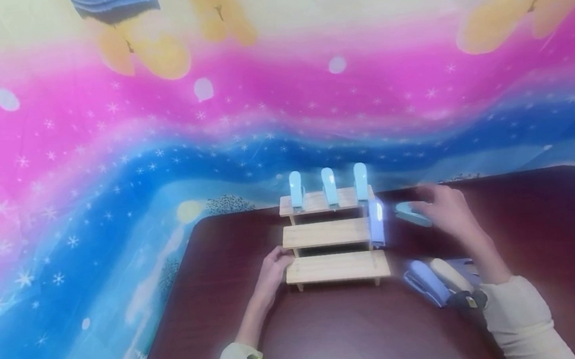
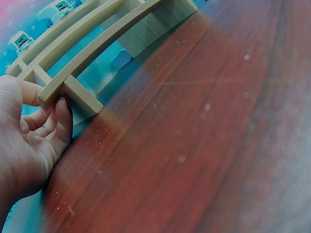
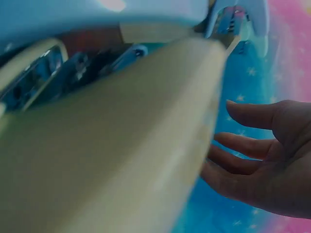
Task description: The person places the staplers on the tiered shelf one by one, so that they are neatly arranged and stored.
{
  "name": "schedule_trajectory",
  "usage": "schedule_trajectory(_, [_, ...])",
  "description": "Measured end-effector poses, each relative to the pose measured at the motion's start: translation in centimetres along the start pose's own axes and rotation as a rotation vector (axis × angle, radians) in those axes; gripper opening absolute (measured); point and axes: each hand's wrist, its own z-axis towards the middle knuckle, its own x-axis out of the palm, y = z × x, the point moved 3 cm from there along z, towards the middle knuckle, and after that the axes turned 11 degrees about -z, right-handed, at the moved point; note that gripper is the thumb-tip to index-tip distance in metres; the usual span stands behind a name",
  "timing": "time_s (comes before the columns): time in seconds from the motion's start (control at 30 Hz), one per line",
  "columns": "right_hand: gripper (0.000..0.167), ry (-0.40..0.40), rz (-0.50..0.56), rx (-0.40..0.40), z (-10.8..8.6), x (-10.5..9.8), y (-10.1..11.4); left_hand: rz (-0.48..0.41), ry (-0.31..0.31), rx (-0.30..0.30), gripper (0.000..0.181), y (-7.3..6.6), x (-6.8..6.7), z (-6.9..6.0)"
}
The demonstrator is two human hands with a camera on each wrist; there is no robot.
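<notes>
In the head view a three-tier wooden rack (image 1: 337, 267) stands on the table. My left hand (image 1: 272, 274) grips the left end of its lowest step; the left wrist view shows thumb and fingers around the corner (image 2: 53, 87). Three light blue staplers, the middle one (image 1: 329, 186) among them, stand on the top tier. A blue-violet stapler (image 1: 376, 222) is upright at the right end of the middle tier. My right hand (image 1: 447, 210) is beside a teal stapler (image 1: 413, 215). In the right wrist view its thumb and fingers (image 3: 250, 116) are spread, with no stapler visible between them.
Right of the rack, a violet stapler (image 1: 425, 283) and a cream stapler (image 1: 451, 274) lie side by side, partly behind the right wrist. A blurred cream shape (image 3: 121, 141) fills much of the right wrist view. A printed cloth (image 1: 157, 171) hangs behind the dark red table (image 1: 339, 335).
</notes>
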Motion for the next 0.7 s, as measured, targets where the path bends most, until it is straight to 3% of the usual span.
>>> schedule_trajectory(0.33, [0.061, 0.090, -0.013, 0.048, 0.6, 1.3, -2.2, 0.038, -0.047, -0.001, 0.017, 0.9, 0.2, 0.5])
schedule_trajectory(0.7, [0.080, 0.166, -0.012, 0.015, 0.6, 3.4, -4.5, 0.014, 0.001, 0.007, 0.018, -0.5, 0.2, -0.3])
